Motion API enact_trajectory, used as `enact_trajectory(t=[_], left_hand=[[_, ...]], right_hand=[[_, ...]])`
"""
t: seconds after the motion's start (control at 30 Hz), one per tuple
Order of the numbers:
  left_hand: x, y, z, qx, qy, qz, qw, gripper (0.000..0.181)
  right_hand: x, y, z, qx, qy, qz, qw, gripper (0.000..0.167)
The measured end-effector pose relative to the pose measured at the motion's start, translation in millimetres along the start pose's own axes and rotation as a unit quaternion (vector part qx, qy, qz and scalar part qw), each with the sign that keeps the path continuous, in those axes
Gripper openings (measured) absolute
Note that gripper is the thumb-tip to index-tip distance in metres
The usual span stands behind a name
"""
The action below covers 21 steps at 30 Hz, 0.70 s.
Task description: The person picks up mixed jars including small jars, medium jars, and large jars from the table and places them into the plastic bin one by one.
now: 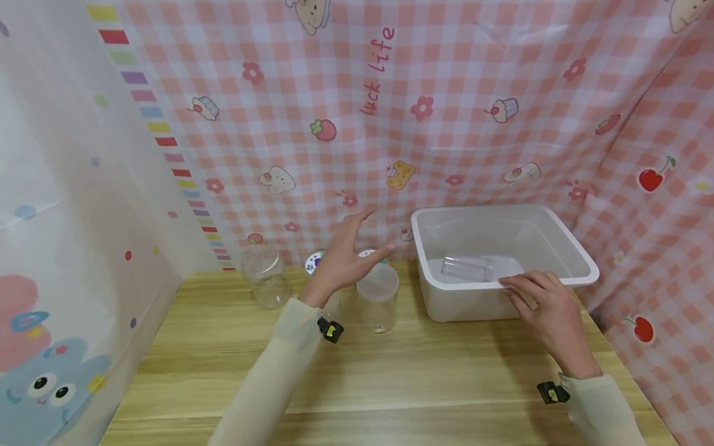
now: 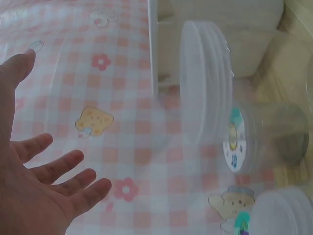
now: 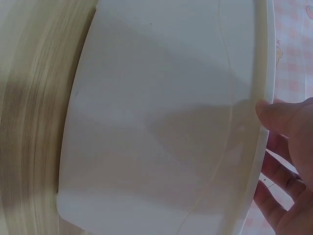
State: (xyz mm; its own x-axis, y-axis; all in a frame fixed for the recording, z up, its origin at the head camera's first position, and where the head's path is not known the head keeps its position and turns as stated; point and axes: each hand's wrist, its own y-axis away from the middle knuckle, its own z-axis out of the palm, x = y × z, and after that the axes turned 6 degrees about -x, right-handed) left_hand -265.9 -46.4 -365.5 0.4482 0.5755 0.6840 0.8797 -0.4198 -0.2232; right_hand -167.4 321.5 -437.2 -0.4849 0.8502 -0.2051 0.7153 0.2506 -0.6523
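Note:
My left hand (image 1: 344,257) hovers over the jars with thumb and fingers spread, holding nothing. Just right of it stands a clear jar with a frosted white lid (image 1: 378,284), seen side-on in the left wrist view. Partly hidden behind the hand are jars with printed lids (image 1: 314,261). A rounded clear jar (image 1: 268,279) stands farther left. My right hand (image 1: 549,313) pinches the front rim of a white plastic tub (image 1: 463,302), fingers over the edge and thumb on the outer side. Inside the tub, a clear container (image 1: 465,269) lies on its side.
The wooden table (image 1: 362,390) runs up to a pink checked cloth (image 1: 357,148) hanging behind it. The tub stands close to that cloth. More cloth hangs along the right side, and a pale printed sheet (image 1: 83,204) hangs on the left.

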Motion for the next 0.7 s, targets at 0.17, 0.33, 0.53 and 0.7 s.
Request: enact_trajectory(t=[0.17,0.33,0.53,0.7], left_hand=[[-11.8,16.0,-6.1,0.021,-0.022,0.003,0.9995,0.091],[-27.8,34.4,-6.8,0.037,-0.039,0.004,0.9986,0.091],[-46.3,53.0,-7.7,0.048,-0.026,-0.015,0.9984,0.095],[-64.4,68.5,-3.6,0.057,0.009,-0.047,0.9973,0.096]], right_hand=[[0.1,0.2,-0.3,0.001,0.001,-0.001,1.0000,0.028],[0.3,0.6,-0.1,0.003,-0.003,-0.004,1.0000,0.039],[0.5,2.1,0.4,0.004,-0.011,-0.005,0.9999,0.017],[-0.3,0.9,-1.0,0.002,-0.010,0.000,0.9999,0.020]])
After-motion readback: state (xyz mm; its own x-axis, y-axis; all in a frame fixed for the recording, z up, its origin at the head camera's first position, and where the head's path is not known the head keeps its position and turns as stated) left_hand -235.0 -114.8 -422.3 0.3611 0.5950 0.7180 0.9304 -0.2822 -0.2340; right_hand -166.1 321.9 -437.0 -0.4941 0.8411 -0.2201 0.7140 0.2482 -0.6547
